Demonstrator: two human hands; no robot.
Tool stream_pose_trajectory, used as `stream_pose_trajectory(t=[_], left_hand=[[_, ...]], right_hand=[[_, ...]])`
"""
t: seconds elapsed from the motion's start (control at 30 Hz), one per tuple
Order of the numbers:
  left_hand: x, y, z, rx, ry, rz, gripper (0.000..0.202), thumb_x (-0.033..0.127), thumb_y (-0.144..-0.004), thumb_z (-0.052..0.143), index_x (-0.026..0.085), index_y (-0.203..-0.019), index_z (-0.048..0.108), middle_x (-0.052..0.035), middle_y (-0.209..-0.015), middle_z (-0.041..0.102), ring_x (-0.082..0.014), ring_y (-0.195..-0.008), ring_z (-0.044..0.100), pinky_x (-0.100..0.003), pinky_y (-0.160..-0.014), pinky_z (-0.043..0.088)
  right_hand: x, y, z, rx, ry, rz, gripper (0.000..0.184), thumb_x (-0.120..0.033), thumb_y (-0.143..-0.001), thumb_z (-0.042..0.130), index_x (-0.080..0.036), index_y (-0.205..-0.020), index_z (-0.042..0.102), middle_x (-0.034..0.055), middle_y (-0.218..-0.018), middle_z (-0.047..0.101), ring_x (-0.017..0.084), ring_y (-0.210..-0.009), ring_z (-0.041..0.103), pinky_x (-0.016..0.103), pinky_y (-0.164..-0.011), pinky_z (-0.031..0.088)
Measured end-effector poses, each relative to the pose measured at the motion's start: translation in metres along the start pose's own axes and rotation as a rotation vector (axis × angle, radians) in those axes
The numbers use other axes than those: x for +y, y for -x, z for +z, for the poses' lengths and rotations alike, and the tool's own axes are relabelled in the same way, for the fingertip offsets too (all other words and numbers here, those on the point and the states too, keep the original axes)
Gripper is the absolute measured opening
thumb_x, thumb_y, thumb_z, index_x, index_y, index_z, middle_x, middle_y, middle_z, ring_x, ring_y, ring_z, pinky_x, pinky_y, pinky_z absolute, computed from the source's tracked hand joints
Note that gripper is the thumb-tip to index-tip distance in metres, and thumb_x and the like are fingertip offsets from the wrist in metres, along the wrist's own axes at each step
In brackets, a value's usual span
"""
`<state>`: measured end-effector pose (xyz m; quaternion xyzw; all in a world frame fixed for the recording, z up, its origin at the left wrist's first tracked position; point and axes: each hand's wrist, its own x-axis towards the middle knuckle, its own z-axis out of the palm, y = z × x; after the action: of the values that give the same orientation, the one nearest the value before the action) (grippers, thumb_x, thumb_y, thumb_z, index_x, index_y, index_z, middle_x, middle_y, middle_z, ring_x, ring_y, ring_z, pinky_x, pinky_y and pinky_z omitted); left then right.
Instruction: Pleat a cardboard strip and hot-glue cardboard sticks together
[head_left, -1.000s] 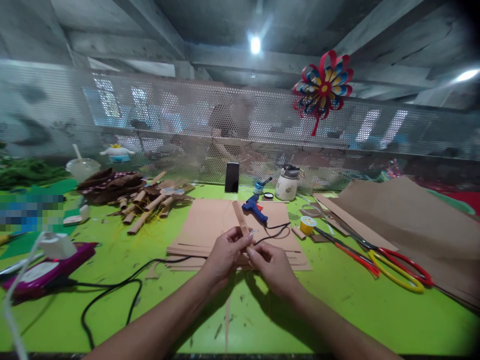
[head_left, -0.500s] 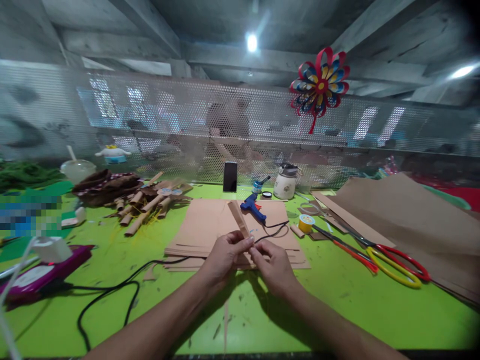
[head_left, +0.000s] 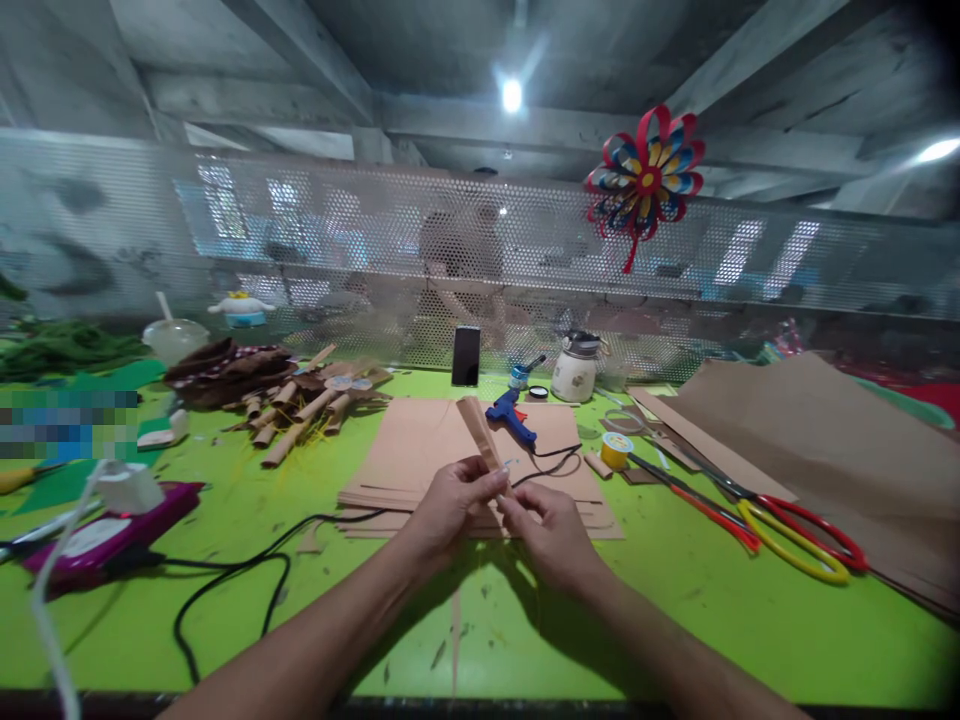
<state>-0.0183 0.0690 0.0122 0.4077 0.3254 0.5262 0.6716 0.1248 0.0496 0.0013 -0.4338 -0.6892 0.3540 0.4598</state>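
Note:
A narrow folded strip of brown paper (head_left: 478, 430) slants up from my hands, above a stack of brown paper sheets (head_left: 405, 440). My left hand (head_left: 459, 500) pinches the strip between thumb and fingers near its lower end. Fingertips of my right hand (head_left: 546, 525) are closed on the same lower end, close to the left thumb. What lies exactly between those right fingertips is partly hidden. Just beyond the strip, a blue glue gun (head_left: 511, 416) with an orange trigger rests on the sheets.
Scissors (head_left: 795, 530) with red and yellow handles, a yellow spool (head_left: 616, 451) and large brown paper (head_left: 825, 440) lie right. Rolled paper tubes (head_left: 300, 410) and a purple power strip (head_left: 112, 535) with a black cord are left. A phone (head_left: 466, 356) and jar (head_left: 574, 370) stand behind.
The whole view has shifted slightly, so the table things appear a little further right. Both hands keep nearly the same hold on the paper strip.

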Motion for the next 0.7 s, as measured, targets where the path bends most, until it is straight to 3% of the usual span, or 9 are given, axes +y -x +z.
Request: stream_pose_trajectory(t=[0.13,0.2,0.33,0.4,0.53,0.7], left_hand=[[0.01,0.001,0.004,-0.142,0.026,-0.007,0.046,0.026,-0.062,0.081,0.019,-0.105,0.065,-0.0109,-0.103,0.067,-0.0218,-0.09,0.065,-0.029,-0.075,0.05],[0.023,0.0,0.005,-0.176,0.077,0.026,0.047,0.027,-0.064,0.079,0.021,-0.108,0.063,-0.0124,-0.115,0.064,-0.0249,-0.103,0.062,-0.033,-0.083,0.05],[0.059,-0.005,-0.009,-0.094,0.281,0.158,0.036,0.038,-0.08,0.063,0.015,-0.107,0.059,-0.0175,-0.124,0.058,-0.0288,-0.116,0.055,-0.04,-0.094,0.047],[0.076,-0.007,-0.021,-0.018,0.34,0.209,0.03,0.034,-0.086,0.054,0.012,-0.105,0.058,-0.0197,-0.121,0.06,-0.0291,-0.114,0.056,-0.044,-0.094,0.047],[0.102,-0.005,-0.036,0.144,0.349,0.27,0.017,0.017,-0.088,0.046,0.009,-0.093,0.061,-0.0153,-0.098,0.068,-0.0253,-0.102,0.063,-0.039,-0.087,0.052],[0.125,0.008,-0.044,0.167,0.352,0.325,0.016,0.017,-0.088,0.049,0.01,-0.086,0.063,-0.009,-0.075,0.068,-0.0219,-0.086,0.068,-0.036,-0.081,0.054]], right_hand=[[-0.002,-0.01,-0.017,-0.029,-0.037,-0.009,0.028,-0.041,-0.084,0.055,-0.016,-0.075,0.065,0.0034,-0.068,0.06,0.017,-0.066,0.053,0.027,-0.062,0.041],[-0.008,-0.014,-0.031,-0.093,-0.004,0.001,0.03,-0.043,-0.083,0.056,-0.016,-0.076,0.067,0.0036,-0.07,0.063,0.017,-0.067,0.055,0.028,-0.063,0.042],[-0.028,-0.014,-0.062,-0.438,-0.01,0.078,0.034,-0.046,-0.083,0.057,-0.015,-0.071,0.068,0.0043,-0.068,0.066,0.016,-0.065,0.059,0.028,-0.065,0.045],[-0.038,-0.009,-0.076,-0.518,-0.017,0.115,0.035,-0.046,-0.083,0.056,-0.016,-0.07,0.067,0.0044,-0.067,0.067,0.014,-0.061,0.06,0.026,-0.061,0.045],[-0.055,0.002,-0.1,-0.527,0.011,0.182,0.033,-0.047,-0.081,0.058,-0.016,-0.07,0.063,0.0045,-0.067,0.069,0.012,-0.052,0.06,0.023,-0.048,0.04],[-0.073,0.016,-0.125,-0.562,0.08,0.206,0.031,-0.046,-0.081,0.059,-0.016,-0.074,0.063,0.0045,-0.068,0.069,0.011,-0.048,0.058,0.022,-0.045,0.038]])
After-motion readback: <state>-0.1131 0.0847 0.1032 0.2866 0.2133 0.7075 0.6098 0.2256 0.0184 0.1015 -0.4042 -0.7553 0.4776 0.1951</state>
